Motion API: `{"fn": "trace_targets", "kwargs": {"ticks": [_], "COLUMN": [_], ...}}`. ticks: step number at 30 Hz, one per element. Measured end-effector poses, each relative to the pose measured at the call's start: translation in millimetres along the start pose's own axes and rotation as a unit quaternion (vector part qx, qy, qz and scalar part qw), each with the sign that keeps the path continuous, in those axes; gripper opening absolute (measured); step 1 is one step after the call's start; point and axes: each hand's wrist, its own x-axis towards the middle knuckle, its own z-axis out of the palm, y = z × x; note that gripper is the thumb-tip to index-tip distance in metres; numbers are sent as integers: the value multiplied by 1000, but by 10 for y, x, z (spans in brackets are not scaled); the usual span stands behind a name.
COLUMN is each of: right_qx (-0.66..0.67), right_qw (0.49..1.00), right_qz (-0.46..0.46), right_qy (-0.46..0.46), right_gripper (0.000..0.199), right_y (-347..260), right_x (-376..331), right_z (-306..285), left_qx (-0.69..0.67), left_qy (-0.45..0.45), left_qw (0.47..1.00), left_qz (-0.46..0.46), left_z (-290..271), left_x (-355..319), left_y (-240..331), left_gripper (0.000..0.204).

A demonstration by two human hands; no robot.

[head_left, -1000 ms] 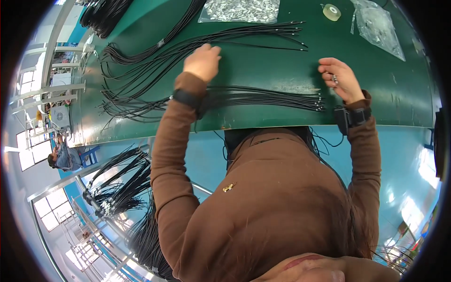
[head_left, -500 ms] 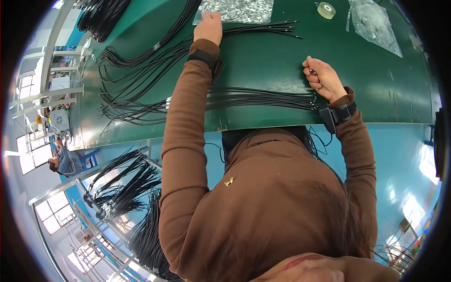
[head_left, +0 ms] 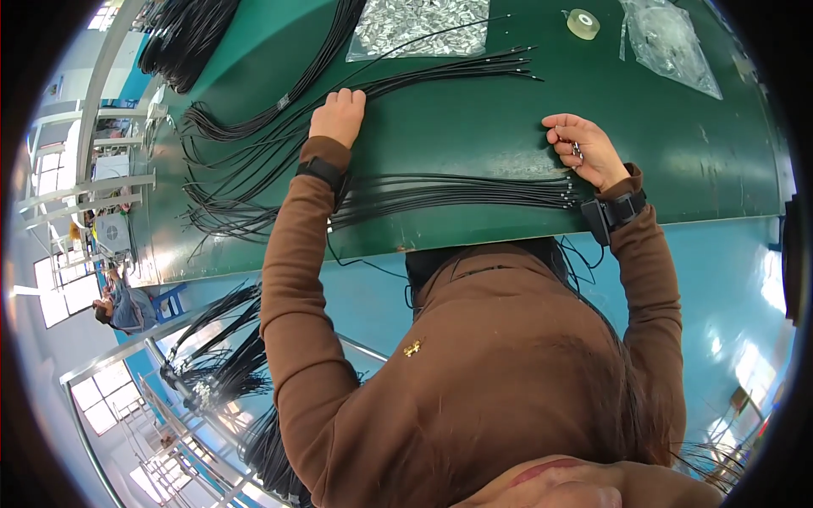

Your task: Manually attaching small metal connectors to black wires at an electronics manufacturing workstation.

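Observation:
My left hand (head_left: 337, 120) is closed over the upper bundle of black cables (head_left: 432, 74), its fingers curled on a black cable (head_left: 428, 39). That cable stands apart from the bundle and slants up to the right, a small pale tip at its end. To the right, my right hand (head_left: 595, 157) is half curled above the table, with small silver metal pieces (head_left: 577, 150) in its fingers. Between my forearms lies a lower bundle of black cables (head_left: 457, 191), its metal-tipped ends just left of my right wrist. What lies under my left fingers is hidden.
Small silver pieces fill a clear plastic bag (head_left: 419, 27) at the far side of the green table (head_left: 677, 182). A tape roll (head_left: 583, 24) and another clear bag (head_left: 671, 49) lie far right. Coiled cables (head_left: 188, 38) lie far left; more hang on a rack (head_left: 216, 356).
My left hand has come back from the plastic bag, down and left onto the upper cables. One cable now slants across the bag. My right fingers have loosened slightly, showing the silver pieces.

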Motion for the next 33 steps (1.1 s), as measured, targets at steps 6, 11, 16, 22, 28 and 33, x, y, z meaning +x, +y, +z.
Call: {"fn": "trace_targets", "kwargs": {"ticks": [6, 11, 16, 22, 28, 33], "right_qx": [-12, -1, -19, -67, -10, 21], "right_qw": [1000, 1000, 997, 994, 1000, 999], "right_qz": [3, 1, -20, -22, -4, -19], "right_qy": [19, 19, 73, 88, 8, -24], "right_gripper": [17, 18, 14, 12, 16, 17], "right_y": [9, 8, -40, -58, -4, 45], "right_x": [4, -15, -88, -28, 26, 59], "right_z": [8, 13, 116, 118, 32, -76], "left_qx": [-23, -160, -308, -335, -252, -253], "left_qy": [89, -5, 27, -78, -105, -129], "left_qw": [974, 979, 951, 934, 960, 959], "left_qz": [-206, -125, 5, 95, -59, 15], "left_z": [-65, 111, 25, -270, -223, -199], "left_x": [267, -1, -312, -290, 330, 230], "left_y": [-190, -42, 129, 312, 765, 933], "left_gripper": [17, 22, 20, 43, 64, 67]}}
